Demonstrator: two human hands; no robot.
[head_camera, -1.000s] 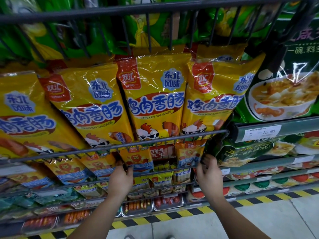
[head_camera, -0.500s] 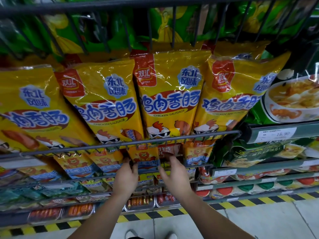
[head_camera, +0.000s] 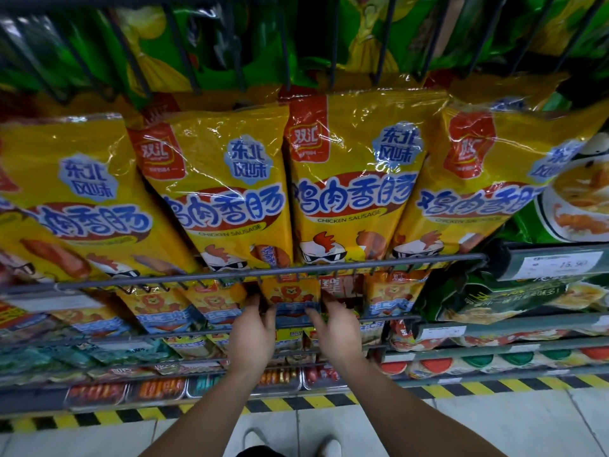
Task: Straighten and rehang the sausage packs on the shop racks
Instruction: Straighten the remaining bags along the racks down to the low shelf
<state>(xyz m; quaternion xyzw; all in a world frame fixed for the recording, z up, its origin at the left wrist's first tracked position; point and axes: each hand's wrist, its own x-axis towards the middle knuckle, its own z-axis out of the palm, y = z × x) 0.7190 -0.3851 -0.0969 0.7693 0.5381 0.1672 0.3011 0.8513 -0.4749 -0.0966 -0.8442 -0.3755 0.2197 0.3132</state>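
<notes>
Head view: lion sausage pack [head_camera: 290,295] hangs under grey rail [head_camera: 197,278], neighbours [head_camera: 217,300] tight left and right. Left hand [head_camera: 252,338] pinches its left edge, right hand [head_camera: 336,331] its right edge.

wire rack [head_camera: 250,274], 4 sausage packs [head_camera: 349,179], seemingly hung

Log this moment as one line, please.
left hand: grips lion pack, left edge | right hand: grips right edge | pack: below rail

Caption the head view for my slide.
Left hand and right hand hold a lion-print sausage pack beneath the rack bar.
</notes>
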